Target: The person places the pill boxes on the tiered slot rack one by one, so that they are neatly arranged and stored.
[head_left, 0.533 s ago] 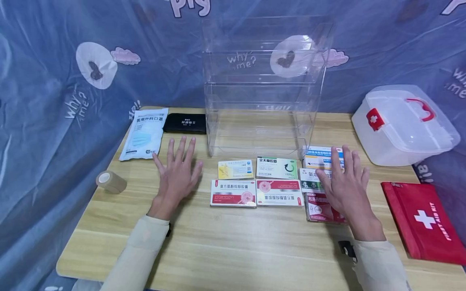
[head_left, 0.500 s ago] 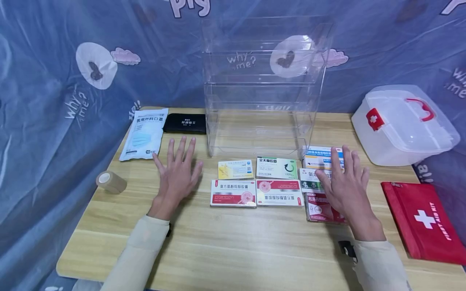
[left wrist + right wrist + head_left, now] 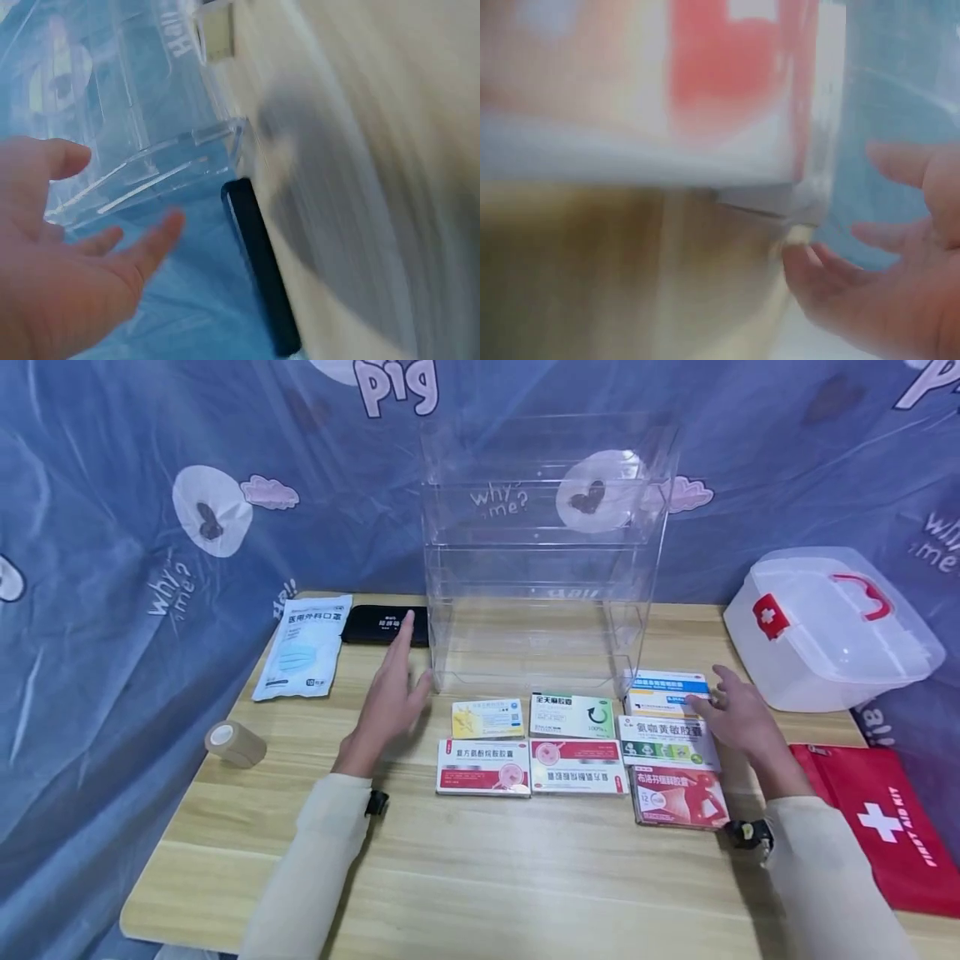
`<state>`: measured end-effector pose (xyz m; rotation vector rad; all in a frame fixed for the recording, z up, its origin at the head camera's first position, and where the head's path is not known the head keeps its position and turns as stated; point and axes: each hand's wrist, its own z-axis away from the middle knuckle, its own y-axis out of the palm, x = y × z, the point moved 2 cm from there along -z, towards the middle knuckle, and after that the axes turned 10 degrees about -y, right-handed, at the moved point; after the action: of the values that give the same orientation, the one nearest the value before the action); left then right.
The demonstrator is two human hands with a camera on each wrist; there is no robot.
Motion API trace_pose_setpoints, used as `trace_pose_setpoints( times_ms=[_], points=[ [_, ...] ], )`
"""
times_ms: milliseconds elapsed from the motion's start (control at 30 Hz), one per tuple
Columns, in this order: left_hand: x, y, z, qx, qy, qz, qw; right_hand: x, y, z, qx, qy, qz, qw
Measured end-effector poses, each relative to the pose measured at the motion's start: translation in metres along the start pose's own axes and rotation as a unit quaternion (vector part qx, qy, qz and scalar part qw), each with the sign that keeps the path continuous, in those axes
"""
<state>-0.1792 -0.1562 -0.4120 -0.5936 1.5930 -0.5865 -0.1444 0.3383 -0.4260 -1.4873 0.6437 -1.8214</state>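
My left hand (image 3: 386, 706) hovers over the table with straight fingers and thumb apart, holding nothing. It is nearest a black pouch (image 3: 372, 624) and the left edge of a clear tiered rack (image 3: 543, 548). In the head view my right hand (image 3: 741, 720) overlaps the right side of a blue-and-white medicine box (image 3: 663, 703) and a white-and-green one (image 3: 660, 742), its fingers loosely bent. Below them lies a red medicine box (image 3: 678, 797). Two red-and-white boxes (image 3: 483, 768) sit left of it, with a yellow-and-white box (image 3: 487, 718) and a green-and-white box (image 3: 572, 716) behind.
A bag of face masks (image 3: 302, 647) lies back left, a tan bandage roll (image 3: 236, 745) in front of it. At right stand a translucent first-aid case (image 3: 832, 635) and a red first-aid pouch (image 3: 888, 822). A blue printed cloth (image 3: 337, 485) hangs behind the table.
Both hands have turned from palm-down, spread poses onto their sides. The left has shifted right toward the rack; the right has moved right, uncovering more of the medicine boxes. The head view has tilted slightly up.
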Motion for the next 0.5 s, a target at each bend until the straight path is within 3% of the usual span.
trace_pose_setpoints(
  times_ms=[67,167,367,500],
  points=[
    [-0.002,0.007,-0.009,0.016,-0.001,0.056,0.9983,-0.009,-0.001,-0.006,0.028,0.003,-0.020,0.9994],
    [-0.002,0.015,-0.019,0.019,0.009,0.089,0.9958,-0.018,-0.001,-0.012,0.054,0.007,-0.043,0.9976],
    [0.001,0.019,-0.023,-0.037,0.032,0.044,0.9978,-0.021,-0.004,-0.020,0.084,0.010,-0.093,0.9921],
    [0.002,0.021,-0.024,-0.041,0.042,0.025,0.9980,-0.024,-0.006,-0.021,0.096,0.013,-0.116,0.9885]
  ],
)
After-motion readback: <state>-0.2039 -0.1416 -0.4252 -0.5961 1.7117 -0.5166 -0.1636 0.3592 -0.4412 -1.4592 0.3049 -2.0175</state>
